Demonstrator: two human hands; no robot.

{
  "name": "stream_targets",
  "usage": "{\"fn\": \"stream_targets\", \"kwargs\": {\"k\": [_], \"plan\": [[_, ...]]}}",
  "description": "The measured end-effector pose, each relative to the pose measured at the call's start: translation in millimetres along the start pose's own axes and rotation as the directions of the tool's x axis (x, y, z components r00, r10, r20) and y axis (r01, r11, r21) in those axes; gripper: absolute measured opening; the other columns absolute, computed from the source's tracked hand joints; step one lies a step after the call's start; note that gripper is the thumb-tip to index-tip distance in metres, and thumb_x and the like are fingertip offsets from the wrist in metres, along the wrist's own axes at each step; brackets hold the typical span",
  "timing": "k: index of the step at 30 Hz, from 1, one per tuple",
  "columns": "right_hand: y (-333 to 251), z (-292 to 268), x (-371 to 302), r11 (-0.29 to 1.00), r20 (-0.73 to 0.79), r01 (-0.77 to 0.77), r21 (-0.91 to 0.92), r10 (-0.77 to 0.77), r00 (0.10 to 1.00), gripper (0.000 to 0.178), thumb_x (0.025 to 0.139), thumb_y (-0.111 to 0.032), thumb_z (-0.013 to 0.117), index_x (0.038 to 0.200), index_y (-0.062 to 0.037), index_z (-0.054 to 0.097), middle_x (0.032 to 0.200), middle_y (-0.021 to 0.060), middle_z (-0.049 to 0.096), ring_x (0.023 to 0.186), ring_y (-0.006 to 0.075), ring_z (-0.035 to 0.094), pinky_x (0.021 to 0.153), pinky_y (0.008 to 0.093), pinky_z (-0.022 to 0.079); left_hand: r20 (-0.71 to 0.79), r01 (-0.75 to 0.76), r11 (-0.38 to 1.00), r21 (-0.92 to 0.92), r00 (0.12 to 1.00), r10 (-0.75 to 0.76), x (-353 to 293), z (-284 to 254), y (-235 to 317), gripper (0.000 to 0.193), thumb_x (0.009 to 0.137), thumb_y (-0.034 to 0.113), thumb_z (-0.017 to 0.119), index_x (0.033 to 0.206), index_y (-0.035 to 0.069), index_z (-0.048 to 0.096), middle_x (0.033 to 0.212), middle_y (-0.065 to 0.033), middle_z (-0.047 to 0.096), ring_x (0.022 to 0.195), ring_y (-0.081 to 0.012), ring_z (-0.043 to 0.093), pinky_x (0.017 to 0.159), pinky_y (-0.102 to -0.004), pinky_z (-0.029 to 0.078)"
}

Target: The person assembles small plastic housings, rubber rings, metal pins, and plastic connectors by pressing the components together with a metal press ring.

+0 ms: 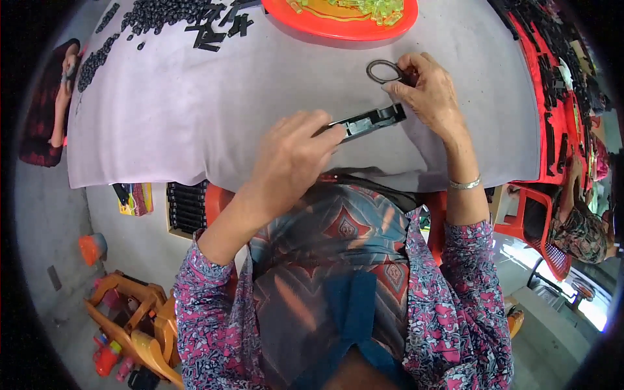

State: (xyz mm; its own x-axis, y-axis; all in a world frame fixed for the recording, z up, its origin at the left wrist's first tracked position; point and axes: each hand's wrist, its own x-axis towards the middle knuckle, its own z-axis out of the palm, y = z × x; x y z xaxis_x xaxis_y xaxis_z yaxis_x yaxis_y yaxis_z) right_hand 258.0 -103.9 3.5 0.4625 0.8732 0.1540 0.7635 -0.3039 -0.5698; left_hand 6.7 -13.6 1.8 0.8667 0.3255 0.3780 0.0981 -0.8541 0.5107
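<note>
On the table (pixel 195 123), a grey cloth is spread, so small parts can be seen and picked up with ease. At the far edge, an orange tray (pixel 344 23) of green bits is kept within reach, and black parts (pixel 156 13) are heaped to the left. A long black strip (pixel 367 122) is held level just above the cloth, near the table's front edge. Its near end is pinched by the left hand (pixel 292 162), which is closed round it. Its far end is steadied by the right hand (pixel 426 94), with the fingers curled. A dark ring (pixel 383 71) is also gripped by that hand, probably kept ready beside the strip.
</note>
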Motion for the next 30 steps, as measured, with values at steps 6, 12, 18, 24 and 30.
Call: {"fn": "stream_targets", "kwargs": {"k": [6,12,18,24,30], "plan": [[1.2,2.9,7.2,0.977,0.072,-0.186,0.105,0.179,0.981,0.029,0.074,-0.015,0.081,0.092,-0.0013,0.063,0.073,0.0046,0.062,0.065,0.0155,0.058,0.063,0.0334,0.048,-0.001,-0.013,0.999,0.053,1.000,0.013,0.8,-0.3,4.5,0.015,0.082,0.009,0.064,0.097,0.006,0.064,0.095,-0.0070,0.062,0.087,-0.0270,0.061,0.071,-0.0391,0.047],[-1.6,6.1,8.4,0.976,0.083,-0.183,0.118,0.174,0.981,0.022,0.076,-0.018,0.078,0.081,-0.0034,0.062,0.065,0.0062,0.060,0.059,0.0176,0.059,0.061,0.0357,0.047,-0.023,-0.024,0.995,0.095,0.999,0.026,-3.2,4.6,4.2,0.017,0.085,0.010,0.057,0.101,0.006,0.065,0.100,-0.0082,0.064,0.092,-0.0274,0.062,0.074,-0.0393,0.047],[-0.9,-6.4,16.5,0.986,0.226,-0.156,0.063,0.138,0.964,0.018,0.079,-0.013,0.074,0.076,-0.0009,0.061,0.061,0.0025,0.054,0.060,0.0130,0.051,0.058,0.0320,0.043,-0.042,-0.011,0.992,0.122,0.999,0.016,-6.0,6.9,5.6,0.020,0.085,0.009,0.058,0.103,0.006,0.064,0.101,-0.0082,0.063,0.094,-0.0269,0.061,0.076,-0.0385,0.047],[5.0,-5.8,11.0,0.988,0.223,-0.092,0.124,0.062,0.973,0.016,0.082,-0.007,0.073,0.077,0.0004,0.059,0.066,-0.0011,0.054,0.064,0.0068,0.046,0.058,0.0273,0.040,-0.015,0.000,0.996,0.094,1.000,0.001,-6.8,8.6,3.0,0.021,0.084,0.007,0.060,0.104,0.006,0.063,0.104,-0.0079,0.063,0.094,-0.0275,0.060,0.077,-0.0391,0.048],[20.5,-7.6,1.5,0.954,0.040,-0.045,0.297,0.034,0.999,0.017,0.077,-0.013,0.074,0.077,0.0013,0.065,0.061,0.0049,0.058,0.058,0.0104,0.051,0.057,0.0299,0.045,-0.009,0.001,0.999,0.053,1.000,-0.001,-2.3,4.8,6.0,0.021,0.083,0.006,0.061,0.104,0.005,0.063,0.104,-0.0078,0.063,0.093,-0.0275,0.059,0.076,-0.0386,0.048]]}}
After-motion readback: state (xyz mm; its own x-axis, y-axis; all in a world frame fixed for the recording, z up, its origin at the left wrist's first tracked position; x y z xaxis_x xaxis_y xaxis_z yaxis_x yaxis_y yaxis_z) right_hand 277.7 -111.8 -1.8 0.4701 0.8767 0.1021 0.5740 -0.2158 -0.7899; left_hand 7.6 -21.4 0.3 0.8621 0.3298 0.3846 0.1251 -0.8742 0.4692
